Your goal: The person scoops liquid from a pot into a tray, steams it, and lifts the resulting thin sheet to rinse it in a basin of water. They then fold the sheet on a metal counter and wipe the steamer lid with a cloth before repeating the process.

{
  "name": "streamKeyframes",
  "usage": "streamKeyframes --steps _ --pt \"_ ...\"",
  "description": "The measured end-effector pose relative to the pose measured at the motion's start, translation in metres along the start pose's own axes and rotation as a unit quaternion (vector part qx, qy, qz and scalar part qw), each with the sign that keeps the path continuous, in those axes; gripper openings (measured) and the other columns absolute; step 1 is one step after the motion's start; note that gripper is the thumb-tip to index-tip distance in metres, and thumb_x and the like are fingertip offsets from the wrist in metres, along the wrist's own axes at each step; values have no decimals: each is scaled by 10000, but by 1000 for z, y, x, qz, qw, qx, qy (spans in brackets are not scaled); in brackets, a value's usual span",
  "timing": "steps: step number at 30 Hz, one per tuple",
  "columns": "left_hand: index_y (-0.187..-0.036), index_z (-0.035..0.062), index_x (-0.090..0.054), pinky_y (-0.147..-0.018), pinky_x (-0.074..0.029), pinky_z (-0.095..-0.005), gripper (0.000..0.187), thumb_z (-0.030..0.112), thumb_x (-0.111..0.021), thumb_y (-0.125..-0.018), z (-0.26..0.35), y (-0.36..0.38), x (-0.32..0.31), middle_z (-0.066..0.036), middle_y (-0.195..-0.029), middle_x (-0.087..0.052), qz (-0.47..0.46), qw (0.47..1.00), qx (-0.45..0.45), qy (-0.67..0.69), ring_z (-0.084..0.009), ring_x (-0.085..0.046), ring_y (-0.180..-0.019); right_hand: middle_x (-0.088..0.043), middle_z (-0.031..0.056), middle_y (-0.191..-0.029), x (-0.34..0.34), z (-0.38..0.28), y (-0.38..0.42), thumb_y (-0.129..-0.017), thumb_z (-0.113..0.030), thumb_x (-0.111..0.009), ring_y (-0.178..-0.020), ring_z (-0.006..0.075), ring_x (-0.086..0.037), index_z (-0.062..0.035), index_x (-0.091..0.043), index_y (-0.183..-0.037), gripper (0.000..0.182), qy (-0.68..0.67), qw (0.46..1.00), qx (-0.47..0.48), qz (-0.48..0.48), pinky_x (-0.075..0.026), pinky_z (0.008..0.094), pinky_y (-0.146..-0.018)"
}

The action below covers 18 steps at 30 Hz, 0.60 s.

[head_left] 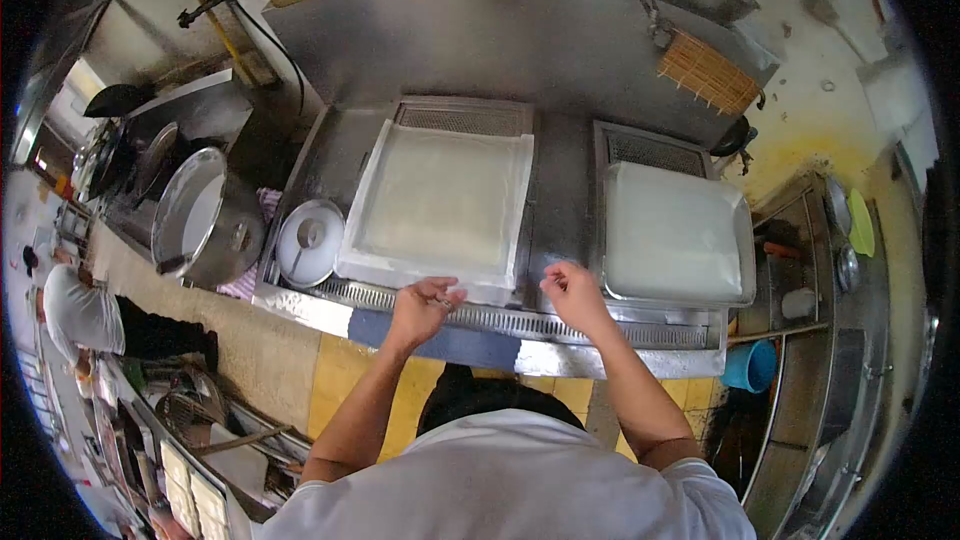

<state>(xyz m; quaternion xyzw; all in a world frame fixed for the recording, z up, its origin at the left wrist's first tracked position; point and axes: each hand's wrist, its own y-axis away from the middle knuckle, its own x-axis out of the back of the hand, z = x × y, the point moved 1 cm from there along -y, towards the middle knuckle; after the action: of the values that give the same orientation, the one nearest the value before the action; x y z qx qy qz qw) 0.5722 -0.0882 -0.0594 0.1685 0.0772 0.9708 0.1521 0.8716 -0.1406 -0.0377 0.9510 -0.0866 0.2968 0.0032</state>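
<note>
My left hand (427,308) is at the front edge of a shallow tray (345,268) with white edges and a pale, smooth layer (440,202) in it. Its fingers stretch to the right and stand apart, and nothing shows in them. My right hand (573,295) is between the two trays, near the front left corner of a metal tray (680,300) that holds a milky white layer (672,230). Its fingertips curl together; whether they pinch anything is too small to tell. A white-filled bowl (311,265) with a ladle (311,232) stands left of the first tray.
A large steel pot (235,240) with white liquid stands at the left. Along the counter front runs a slotted drain (500,319). A blue bucket (748,367) is low at the right, by a shelf rack. Another person (85,310) is at far left.
</note>
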Motion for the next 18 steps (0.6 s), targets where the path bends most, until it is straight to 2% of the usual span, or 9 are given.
streamKeyframes --steps 3,4,7,9,11,14,18 --pt "-1189 36 -729 -941 -545 -352 404 195 -848 -837 8 -65 45 -154 -1304 -684 22 991 -82 -107 -257 -684 -1101 -704 205 -923 -2 -5 -66 -878 -229 -721 -820 362 -686 8 -712 -888 237 63 998 -2 18 -537 438 -738" --pt "-1221 65 -727 -914 -554 -376 437 222 -853 -833 6 -87 58 -125 -1283 -699 46 993 -81 -76 -256 -688 -1077 -704 189 -890 -7 -2 -90 -904 -224 -728 -785 317 -681 2 -695 -845 236 89 995 -23 27 -523 418 -708" --pt "-1216 73 -730 -882 -558 -397 433 246 -847 -836 -11 -169 105 -146 -1225 -716 75 988 -73 -109 -254 -695 -1038 -703 194 -828 -22 20 -171 -905 -230 -723 -742 322 -673 9 -691 -858 245 116 990 -52 56 -517 432 -696" --pt "-1205 81 -734 -866 -553 -394 413 242 -832 -838 -28 -227 140 -176 -1171 -722 107 975 -104 -167 -272 -702 -1003 -699 219 -803 -33 44 -225 -897 -256 -702 -783 407 -685 8 -700 -836 271 122 987 -44 95 -521 477 -726" --pt "-1171 86 -747 -888 -547 -401 357 251 -792 -858 -24 -272 167 -200 -1141 -718 175 963 -77 -191 -332 -701 -1010 -738 176 -884 -40 60 -272 -912 -217 -704 -832 327 -714 -4 -717 -941 215 125 983 -76 109 -546 411 -759" --pt "-1115 87 -764 -923 -535 -451 296 249 -749 -868 -39 -343 201 -202 -1133 -715 218 932 -71 -280 -388 -681 -1033 -751 172 -976 -53 96 -329 -912 -224 -695 -923 320 -724 -17 -725 -1059 256 173 972 -122 104 -552 405 -827" --pt "-1077 80 -771 -933 -528 -476 269 245 -719 -871 -44 -399 217 -201 -1128 -713 247 917 -109 -293 -401 -671 -1028 -748 185 -1030 -74 143 -376 -903 -228 -690 -978 322 -722 -22 -716 -1145 319 216 965 -74 128 -550 415 -861"
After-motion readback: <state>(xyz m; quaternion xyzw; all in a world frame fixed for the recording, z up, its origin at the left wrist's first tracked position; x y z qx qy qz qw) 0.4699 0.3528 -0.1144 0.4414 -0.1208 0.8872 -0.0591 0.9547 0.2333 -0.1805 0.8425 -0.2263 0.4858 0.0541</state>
